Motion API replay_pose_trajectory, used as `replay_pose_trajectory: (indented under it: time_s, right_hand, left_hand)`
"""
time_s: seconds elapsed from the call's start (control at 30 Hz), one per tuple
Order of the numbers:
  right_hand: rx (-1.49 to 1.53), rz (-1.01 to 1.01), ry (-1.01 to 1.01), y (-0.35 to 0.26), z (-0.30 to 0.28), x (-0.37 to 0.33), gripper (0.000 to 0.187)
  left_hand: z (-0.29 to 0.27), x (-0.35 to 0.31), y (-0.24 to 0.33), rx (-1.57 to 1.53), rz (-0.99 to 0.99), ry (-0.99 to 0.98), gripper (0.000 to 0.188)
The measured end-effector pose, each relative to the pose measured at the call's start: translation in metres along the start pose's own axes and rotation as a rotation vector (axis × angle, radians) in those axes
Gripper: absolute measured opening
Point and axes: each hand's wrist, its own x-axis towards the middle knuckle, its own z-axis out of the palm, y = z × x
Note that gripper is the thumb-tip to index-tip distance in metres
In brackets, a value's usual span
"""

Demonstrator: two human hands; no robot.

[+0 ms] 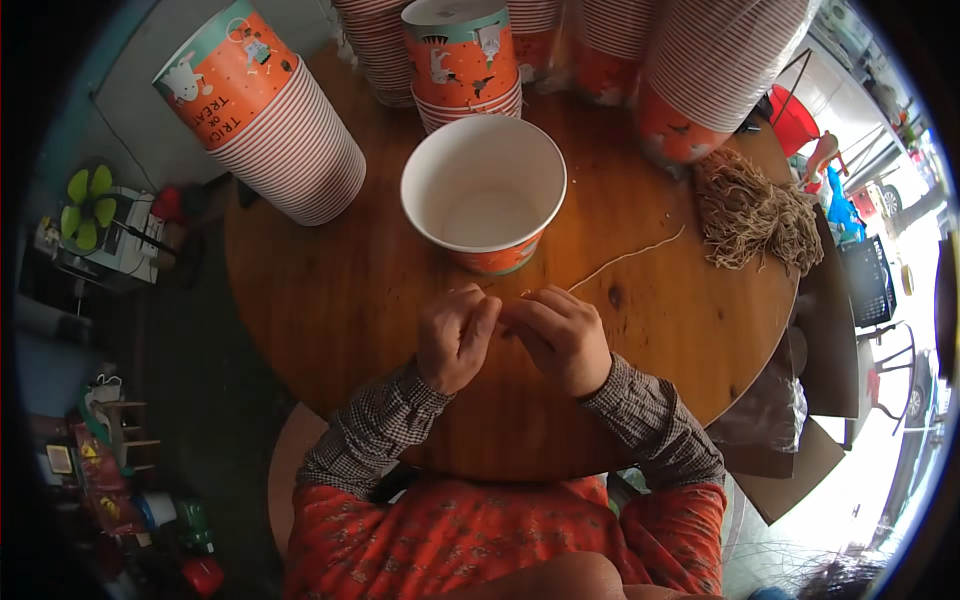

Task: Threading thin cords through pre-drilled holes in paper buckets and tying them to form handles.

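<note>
My left hand (458,338) and my right hand (562,338) meet fingertip to fingertip just above the table, in front of a white-lined paper bucket (484,185). A thin beige string (628,256) runs out from behind my right fingers and trails over the wood to the right. My right hand is closed in a pinch on this string. Thumb and fingers of my left hand are pressed together as well; what lies between them is too small to make out. The bucket stands upright, its inside bare, with an orange printed outside.
A tilted stack of orange buckets (285,130) stands at the left of the round wooden table (330,330). More stacks (465,70) line the back, one plastic-wrapped stack (715,80) at the right. A bundle of beige strings (760,215) lies by the right edge. Cardboard (790,470) is below.
</note>
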Motion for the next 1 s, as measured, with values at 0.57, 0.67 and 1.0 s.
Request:
replay_pose_trajectory:
  time_s: [0.57,0.67,1.0]
  right_hand:
    - [0.244,0.148,0.090,0.015,-0.006,-0.003,0.012]
    - [0.309,0.250,0.062,0.018,-0.007,-0.003,0.011]
    - [0.443,0.428,-0.033,0.021,0.006,-0.009,0.009]
  left_hand:
    - [0.019,-0.002,-0.009,0.018,0.041,0.054,0.003]
    - [0.023,-0.001,-0.013,0.034,0.072,0.084,0.005]
    - [0.010,0.012,-0.005,0.433,0.441,0.240,0.015]
